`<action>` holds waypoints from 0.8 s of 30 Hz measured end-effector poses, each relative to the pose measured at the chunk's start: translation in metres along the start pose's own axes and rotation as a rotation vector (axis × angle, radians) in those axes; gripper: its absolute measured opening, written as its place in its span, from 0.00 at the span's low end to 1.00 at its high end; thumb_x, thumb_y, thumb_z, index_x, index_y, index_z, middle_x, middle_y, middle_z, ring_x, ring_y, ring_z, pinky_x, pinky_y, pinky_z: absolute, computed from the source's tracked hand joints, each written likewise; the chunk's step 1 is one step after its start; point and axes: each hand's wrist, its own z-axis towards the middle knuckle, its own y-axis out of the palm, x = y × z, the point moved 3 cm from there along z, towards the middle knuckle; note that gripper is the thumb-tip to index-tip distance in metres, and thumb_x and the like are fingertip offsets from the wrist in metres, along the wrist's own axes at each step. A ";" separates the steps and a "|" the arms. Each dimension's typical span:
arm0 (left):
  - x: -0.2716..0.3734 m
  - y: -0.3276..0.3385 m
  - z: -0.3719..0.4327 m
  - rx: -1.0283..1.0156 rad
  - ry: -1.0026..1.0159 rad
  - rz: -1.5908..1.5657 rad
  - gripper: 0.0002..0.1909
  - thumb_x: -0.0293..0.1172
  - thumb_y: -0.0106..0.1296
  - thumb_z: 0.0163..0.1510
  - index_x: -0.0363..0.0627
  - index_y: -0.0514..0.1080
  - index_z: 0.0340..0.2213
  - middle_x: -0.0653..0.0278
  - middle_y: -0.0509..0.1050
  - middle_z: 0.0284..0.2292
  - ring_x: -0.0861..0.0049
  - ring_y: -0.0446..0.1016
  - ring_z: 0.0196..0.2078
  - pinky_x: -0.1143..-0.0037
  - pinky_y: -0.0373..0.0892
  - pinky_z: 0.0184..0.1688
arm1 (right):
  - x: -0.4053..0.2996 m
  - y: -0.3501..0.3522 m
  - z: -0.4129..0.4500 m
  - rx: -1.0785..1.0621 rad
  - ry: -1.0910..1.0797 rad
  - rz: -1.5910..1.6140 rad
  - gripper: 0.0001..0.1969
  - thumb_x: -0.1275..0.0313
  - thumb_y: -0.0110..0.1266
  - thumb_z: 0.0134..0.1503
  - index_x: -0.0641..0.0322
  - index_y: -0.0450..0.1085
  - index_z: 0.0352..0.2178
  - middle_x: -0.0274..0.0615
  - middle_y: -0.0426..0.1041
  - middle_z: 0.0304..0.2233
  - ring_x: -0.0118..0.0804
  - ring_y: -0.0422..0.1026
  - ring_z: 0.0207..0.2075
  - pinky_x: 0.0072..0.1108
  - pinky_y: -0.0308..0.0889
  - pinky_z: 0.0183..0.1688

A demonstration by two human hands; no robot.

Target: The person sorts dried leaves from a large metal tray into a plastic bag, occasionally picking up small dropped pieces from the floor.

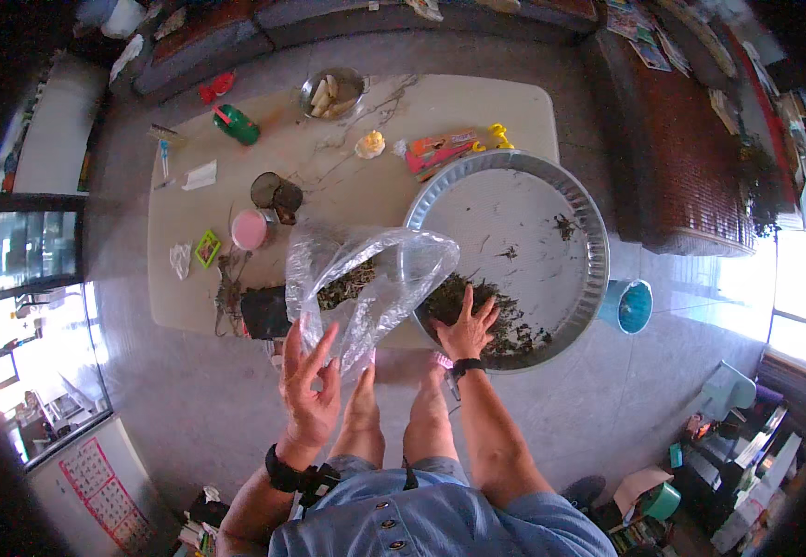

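A large round metal tray (594, 257) with a ribbed wall and a mesh-like bottom overhangs the near right part of the table. Dark dried plant matter (514, 327) is heaped at its near left, with small scraps elsewhere on the bottom. On this heap lies my right hand (469, 331), palm down, fingers spread. A clear plastic bag (368, 313) stands left of the tray, its mouth gaping, its rim over the tray wall. Similar dried matter (347, 285) shows inside. My left hand (311, 397) is at the bag's near left side, fingers apart, their tips against the film.
The marble-patterned table (444, 97) bears a metal bowl (333, 94) of pale pieces, a green container (236, 125), a dark mesh cup (277, 191), a pink-lidded container (249, 230) and colourful packets (441, 150). A blue bin (632, 306) stands on the floor right of the tray.
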 end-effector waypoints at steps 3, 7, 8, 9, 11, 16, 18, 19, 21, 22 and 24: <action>-0.001 0.001 0.002 -0.031 0.135 0.119 0.23 0.14 0.47 0.48 0.45 0.71 0.46 0.52 0.59 0.55 0.69 0.63 0.54 0.77 0.65 0.45 | 0.016 0.004 0.006 -0.013 -0.044 -0.020 0.46 0.55 0.64 0.37 0.39 0.49 0.58 0.56 0.35 0.62 0.61 0.36 0.62 0.57 0.54 0.49; 0.006 0.004 0.004 -0.016 0.093 0.103 0.21 0.14 0.48 0.48 0.43 0.71 0.45 0.51 0.62 0.52 0.66 0.66 0.50 0.79 0.66 0.41 | 0.017 -0.007 0.001 0.015 -0.084 -0.027 0.45 0.55 0.64 0.37 0.40 0.50 0.57 0.57 0.35 0.61 0.66 0.38 0.61 0.60 0.54 0.47; 0.007 0.005 0.004 -0.013 0.088 0.104 0.21 0.14 0.48 0.48 0.43 0.71 0.45 0.51 0.62 0.52 0.66 0.66 0.50 0.79 0.66 0.41 | 0.019 -0.007 0.000 -0.009 -0.106 -0.094 0.46 0.56 0.64 0.38 0.38 0.49 0.58 0.56 0.36 0.62 0.64 0.38 0.61 0.58 0.55 0.47; 0.008 0.006 0.004 -0.038 0.073 0.156 0.21 0.15 0.48 0.48 0.44 0.70 0.46 0.52 0.63 0.51 0.69 0.67 0.46 0.79 0.66 0.37 | 0.022 -0.007 -0.001 -0.032 -0.127 -0.158 0.47 0.57 0.64 0.38 0.37 0.47 0.59 0.56 0.36 0.62 0.62 0.39 0.61 0.55 0.56 0.48; 0.010 0.010 0.004 -0.059 0.055 0.213 0.22 0.16 0.49 0.48 0.44 0.70 0.47 0.53 0.63 0.51 0.72 0.69 0.41 0.80 0.66 0.34 | 0.031 -0.002 0.003 -0.013 -0.161 -0.164 0.46 0.59 0.64 0.38 0.37 0.48 0.59 0.55 0.38 0.61 0.62 0.41 0.60 0.53 0.57 0.47; 0.019 0.019 0.005 0.002 0.033 0.192 0.33 0.18 0.53 0.46 0.42 0.57 0.55 0.53 0.64 0.49 0.78 0.67 0.31 0.81 0.64 0.28 | 0.051 0.006 0.011 0.076 -0.330 -0.106 0.41 0.68 0.62 0.37 0.41 0.55 0.55 0.53 0.46 0.58 0.60 0.49 0.56 0.44 0.62 0.46; 0.025 0.022 0.005 -0.002 -0.013 0.178 0.38 0.19 0.55 0.45 0.41 0.53 0.57 0.51 0.63 0.49 0.73 0.68 0.36 0.80 0.66 0.31 | 0.056 0.003 0.016 0.112 -0.450 -0.050 0.36 0.71 0.61 0.36 0.45 0.60 0.51 0.53 0.54 0.52 0.57 0.55 0.52 0.38 0.65 0.43; 0.028 0.024 0.005 -0.006 -0.025 0.185 0.39 0.19 0.55 0.44 0.40 0.52 0.57 0.50 0.63 0.50 0.70 0.69 0.39 0.79 0.67 0.33 | 0.059 0.002 0.020 0.111 -0.455 -0.047 0.36 0.71 0.61 0.36 0.45 0.60 0.51 0.53 0.54 0.52 0.57 0.55 0.52 0.38 0.65 0.43; 0.032 0.028 0.005 -0.001 0.006 0.215 0.43 0.18 0.57 0.42 0.40 0.50 0.58 0.48 0.61 0.52 0.63 0.66 0.48 0.75 0.68 0.39 | 0.063 -0.002 0.031 0.054 -0.460 -0.010 0.31 0.73 0.57 0.36 0.49 0.64 0.47 0.55 0.59 0.47 0.58 0.59 0.49 0.39 0.68 0.40; 0.034 0.031 0.004 0.008 0.049 0.235 0.44 0.18 0.57 0.40 0.41 0.49 0.58 0.47 0.59 0.54 0.59 0.63 0.53 0.72 0.68 0.45 | 0.065 -0.005 0.035 0.066 -0.462 0.009 0.28 0.72 0.58 0.38 0.50 0.65 0.46 0.53 0.60 0.45 0.56 0.60 0.48 0.39 0.68 0.40; 0.032 0.035 0.001 0.000 0.037 0.237 0.46 0.18 0.58 0.39 0.41 0.48 0.58 0.47 0.57 0.55 0.57 0.61 0.55 0.69 0.64 0.49 | 0.067 -0.016 0.042 0.024 -0.437 0.088 0.28 0.73 0.59 0.36 0.53 0.66 0.44 0.52 0.62 0.43 0.55 0.62 0.46 0.37 0.67 0.42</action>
